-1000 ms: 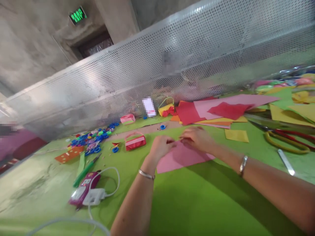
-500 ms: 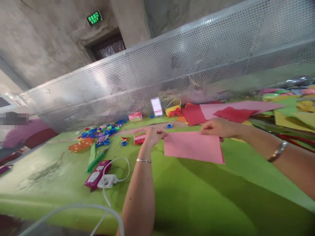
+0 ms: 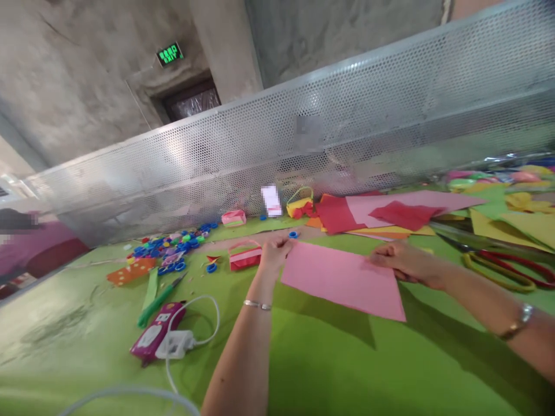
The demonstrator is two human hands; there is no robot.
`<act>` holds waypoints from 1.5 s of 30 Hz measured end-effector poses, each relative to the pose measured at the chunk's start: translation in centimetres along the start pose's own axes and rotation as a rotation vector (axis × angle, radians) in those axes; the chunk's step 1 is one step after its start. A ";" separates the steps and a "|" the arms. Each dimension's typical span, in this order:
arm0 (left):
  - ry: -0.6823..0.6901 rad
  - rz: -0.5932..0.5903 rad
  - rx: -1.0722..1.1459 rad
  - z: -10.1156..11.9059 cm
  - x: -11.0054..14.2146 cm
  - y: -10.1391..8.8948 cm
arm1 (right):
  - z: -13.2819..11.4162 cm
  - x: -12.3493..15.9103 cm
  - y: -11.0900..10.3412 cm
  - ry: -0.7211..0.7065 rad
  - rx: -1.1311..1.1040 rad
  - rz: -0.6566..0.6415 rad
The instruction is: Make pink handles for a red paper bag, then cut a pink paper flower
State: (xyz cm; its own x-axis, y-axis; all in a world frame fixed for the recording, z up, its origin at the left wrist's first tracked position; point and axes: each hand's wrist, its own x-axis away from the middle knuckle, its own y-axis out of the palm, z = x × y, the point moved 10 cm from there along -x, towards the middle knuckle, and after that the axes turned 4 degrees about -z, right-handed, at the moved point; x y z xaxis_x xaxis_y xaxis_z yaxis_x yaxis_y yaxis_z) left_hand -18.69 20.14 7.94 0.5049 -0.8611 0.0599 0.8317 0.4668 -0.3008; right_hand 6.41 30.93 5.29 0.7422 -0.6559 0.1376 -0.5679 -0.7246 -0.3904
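A pink sheet of paper (image 3: 342, 280) hangs spread out just above the green table (image 3: 355, 370), and both my hands hold it. My left hand (image 3: 274, 252) pinches its upper left corner. On the sheet's right edge my right hand (image 3: 401, 263) is closed, fingers curled over the paper. A small red and pink paper basket (image 3: 245, 256) stands right beside my left hand.
Red, pink and yellow paper sheets (image 3: 381, 212) lie at the back right, with red and yellow scissors (image 3: 505, 267) further right. Blue and coloured rings (image 3: 169, 245), a green knife (image 3: 158, 300) and a purple device with white cable (image 3: 158, 338) lie left. A perforated metal panel (image 3: 303, 133) backs the table.
The pink sheet was folded or bunched between my hands a second ago; my hands have moved apart and it is now spread flat between them, lower on the right.
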 end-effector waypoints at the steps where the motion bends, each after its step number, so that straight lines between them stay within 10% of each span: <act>1: -0.017 0.034 0.030 -0.2 -0.1 -0.6 | 0.6 -0.1 -0.2 0.004 -0.027 0.008; 7: -0.150 0.113 0.199 -1.6 0.1 -2.2 | 1.8 -0.7 -4.2 -0.096 -0.258 0.203; 15: -0.236 -0.276 0.388 -1.0 2.4 8.0 | -1.8 1.1 2.2 -0.128 -0.188 -0.125; 19: -0.216 -0.250 0.408 -1.2 1.8 7.7 | -2.5 1.6 3.7 -0.165 -0.036 -0.253; 25: -0.244 -0.272 0.364 -1.6 1.8 7.1 | -3.6 0.8 0.0 -0.417 0.261 0.077; 31: -0.254 -0.344 0.308 -1.7 2.1 8.2 | -6.4 3.5 4.8 -0.911 0.658 -0.062; 45: -0.144 -0.390 -0.035 -0.5 2.5 8.7 | -7.2 4.2 5.6 -0.820 0.516 -0.170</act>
State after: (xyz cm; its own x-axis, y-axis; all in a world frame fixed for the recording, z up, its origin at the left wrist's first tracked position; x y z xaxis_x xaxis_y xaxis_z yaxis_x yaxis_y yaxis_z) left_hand -10.33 21.97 5.01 0.1827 -0.9339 0.3075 0.9600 0.1019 -0.2610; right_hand 3.76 22.58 10.20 0.9272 -0.0596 -0.3697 -0.3505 -0.4862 -0.8005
